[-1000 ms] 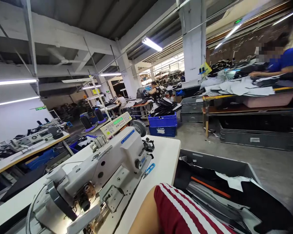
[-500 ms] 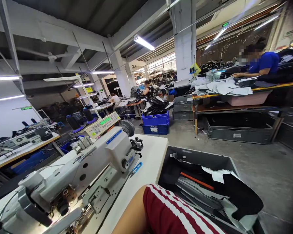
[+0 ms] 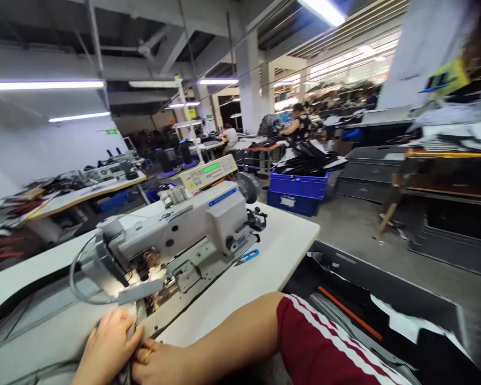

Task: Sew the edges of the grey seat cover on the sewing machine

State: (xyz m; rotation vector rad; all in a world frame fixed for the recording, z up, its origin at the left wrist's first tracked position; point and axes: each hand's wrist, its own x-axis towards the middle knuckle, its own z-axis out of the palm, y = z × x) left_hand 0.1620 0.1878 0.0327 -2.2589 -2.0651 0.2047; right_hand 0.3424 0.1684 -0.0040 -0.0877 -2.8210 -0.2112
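Note:
A large pale grey fabric panel with dark edging lies across the table at the lower left. My left hand is closed on its edge, just in front of the sewing machine's lit needle area. Beside it, touching it, my right hand has curled fingers at the same edge and wears a gold ring. The fabric between the hands is partly hidden by the fingers. Blue-handled thread snips rest on the white tabletop near the machine's right end.
A grey crate holding black and white fabric pieces stands right of the table. Beyond are stacked blue crates, a person at work, and another bench with piled pieces. Thread cones stand behind the machine.
My view has swung left and down, so the machine sits further right. Both hands and the grey fabric panel have come into view. The person in blue at the right has left the picture.

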